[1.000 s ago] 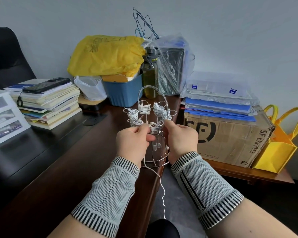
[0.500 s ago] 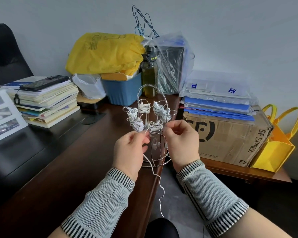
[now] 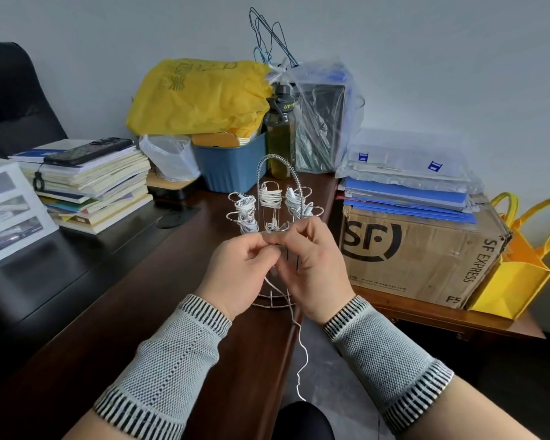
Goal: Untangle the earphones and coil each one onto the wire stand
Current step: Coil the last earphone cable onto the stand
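Left hand [image 3: 239,270] and right hand [image 3: 315,267] raised before stand [image 3: 273,198], knuckles up, fingertips meeting, pinching white cord [image 3: 301,350] (tail dangling past desk [image 3: 140,306] edge).

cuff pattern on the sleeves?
Black-and-white vertical stripes on both cuffs, above a grey knit sleeve; the head view, the only one, shows it clearly.
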Tool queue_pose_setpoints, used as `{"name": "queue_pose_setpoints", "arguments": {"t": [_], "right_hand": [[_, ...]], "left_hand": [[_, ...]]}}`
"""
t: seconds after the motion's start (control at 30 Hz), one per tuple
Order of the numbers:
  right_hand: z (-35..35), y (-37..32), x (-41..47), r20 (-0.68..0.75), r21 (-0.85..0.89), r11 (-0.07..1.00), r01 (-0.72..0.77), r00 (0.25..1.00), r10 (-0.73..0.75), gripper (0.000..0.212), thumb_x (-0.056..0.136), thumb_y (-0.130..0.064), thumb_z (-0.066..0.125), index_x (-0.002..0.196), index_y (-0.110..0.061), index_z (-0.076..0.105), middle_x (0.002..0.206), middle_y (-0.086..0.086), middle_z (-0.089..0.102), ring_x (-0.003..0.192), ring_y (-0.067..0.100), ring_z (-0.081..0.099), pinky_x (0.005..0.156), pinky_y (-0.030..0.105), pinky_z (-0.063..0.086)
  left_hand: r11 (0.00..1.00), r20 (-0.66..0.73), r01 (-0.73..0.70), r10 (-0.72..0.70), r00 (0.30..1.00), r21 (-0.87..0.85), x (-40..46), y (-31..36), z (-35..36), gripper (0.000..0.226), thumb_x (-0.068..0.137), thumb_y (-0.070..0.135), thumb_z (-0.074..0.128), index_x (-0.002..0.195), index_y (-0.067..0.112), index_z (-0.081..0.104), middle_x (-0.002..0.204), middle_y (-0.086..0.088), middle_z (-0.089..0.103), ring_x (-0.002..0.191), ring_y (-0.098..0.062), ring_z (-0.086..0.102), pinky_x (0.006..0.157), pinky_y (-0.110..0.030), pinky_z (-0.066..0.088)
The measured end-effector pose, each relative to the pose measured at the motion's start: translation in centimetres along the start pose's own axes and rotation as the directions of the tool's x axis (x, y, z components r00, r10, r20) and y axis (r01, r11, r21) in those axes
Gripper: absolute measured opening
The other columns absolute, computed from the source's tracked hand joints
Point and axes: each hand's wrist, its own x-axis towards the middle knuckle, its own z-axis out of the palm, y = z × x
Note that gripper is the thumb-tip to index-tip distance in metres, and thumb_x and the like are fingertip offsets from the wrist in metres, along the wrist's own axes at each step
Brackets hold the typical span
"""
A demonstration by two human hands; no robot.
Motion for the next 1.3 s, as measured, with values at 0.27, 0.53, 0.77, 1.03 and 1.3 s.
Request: {"name": "queue_pose_setpoints", "arguments": {"t": [0.27, 0.53, 0.77, 1.03, 1.3], "right_hand": [[0.2, 0.2, -0.4, -0.038, 0.061, 0.994, -0.087, 0.995, 0.090, 0.008, 0.084, -0.019, 0.065, 0.087, -0.013, 0.068, 0.088, -0.005, 0.050, 0.084, 0.011, 0.052, 0.075, 0.011, 0.041], [0.6, -0.1, -0.8, -0.102, 0.189, 0.954, -0.234, 0.961, 0.256, 0.009, 0.083, -0.015, 0.067, 0.081, -0.022, 0.062, 0.086, -0.014, 0.053, 0.082, 0.005, 0.057, 0.076, 0.029, 0.053], [0.6, -1.1, -0.1, -0.007, 0.462, 0.729, -0.505, 0.820, 0.572, 0.021, 0.089, -0.014, 0.066, 0.071, -0.022, 0.059, 0.084, 0.008, 0.059, 0.060, 0.005, 0.056, 0.050, 0.012, 0.044], [0.0, -1.6, 1.6, 0.071, 0.440, 0.579, -0.686, 0.670, 0.739, 0.034, 0.095, -0.026, 0.056, 0.077, 0.002, 0.063, 0.066, 0.015, 0.062, 0.050, 0.006, 0.051, 0.048, 0.020, 0.043], [-0.2, -1.6, 2.0, 0.097, 0.451, 0.535, -0.715, 0.635, 0.766, 0.036, 0.094, -0.025, 0.057, 0.075, 0.005, 0.063, 0.061, 0.008, 0.058, 0.037, 0.001, 0.049, 0.038, 0.015, 0.038]], "left_hand": [[0.990, 0.069, 0.031, -0.041, 0.997, 0.139, 0.5, 0.0, -1.2, 0.021, 0.077, 0.011, 0.070, 0.059, 0.020, 0.063, 0.092, 0.015, 0.070, 0.100, -0.004, 0.066, 0.087, -0.025, 0.048], [0.970, 0.181, 0.122, -0.161, 0.970, 0.209, 0.4, 1.2, -4.3, 0.014, 0.073, 0.013, 0.069, 0.064, 0.020, 0.061, 0.066, -0.005, 0.071, 0.072, -0.025, 0.071, 0.080, -0.046, 0.059], [0.997, -0.030, 0.038, -0.040, 0.999, -0.067, 1.3, 3.3, -2.2, 0.010, 0.087, 0.018, 0.067, 0.080, 0.022, 0.072, 0.056, 0.008, 0.064, 0.052, -0.007, 0.056, 0.058, -0.028, 0.048], [0.662, -0.159, -0.025, 0.216, 0.963, 0.749, 3.1, 3.4, -0.5, 0.037, 0.097, 0.039, 0.047, 0.074, 0.019, 0.068, 0.064, 0.004, 0.064, 0.065, -0.018, 0.061, 0.055, -0.028, 0.043], [0.675, -0.157, -0.031, 0.216, 0.964, 0.737, 1.8, 2.0, -0.3, 0.036, 0.101, 0.039, 0.038, 0.084, 0.024, 0.067, 0.073, 0.008, 0.068, 0.068, -0.016, 0.061, 0.057, -0.028, 0.043]]}}
